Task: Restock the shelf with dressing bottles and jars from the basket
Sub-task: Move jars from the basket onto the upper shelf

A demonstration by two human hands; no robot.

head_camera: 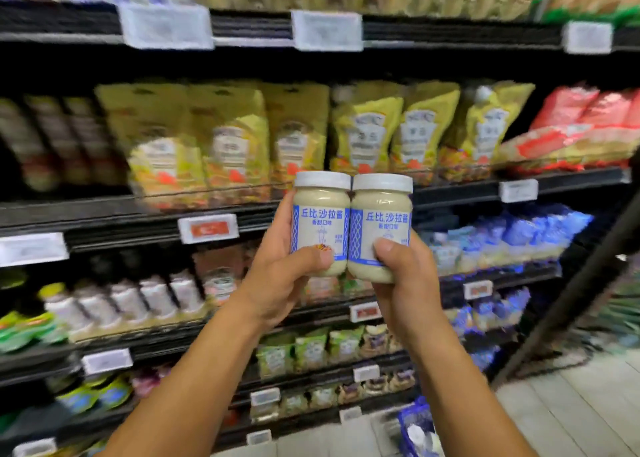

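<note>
The left jar (320,223) and right jar (380,226), white-capped, cream-filled, blue-labelled, are upright, touching, before the shelf (571,179).

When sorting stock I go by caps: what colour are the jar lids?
White: left jar's lid, right jar's lid; best in head view.

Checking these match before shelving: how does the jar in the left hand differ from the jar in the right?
The left jar sits slightly higher than the right jar. The left hand wraps the left jar from its outer side, thumb across the label's foot. The right hand holds the right jar from below, thumb on its lower label. Shared: white lids, pale cream filling, the same blue-and-white label. Their sides touch.
</note>
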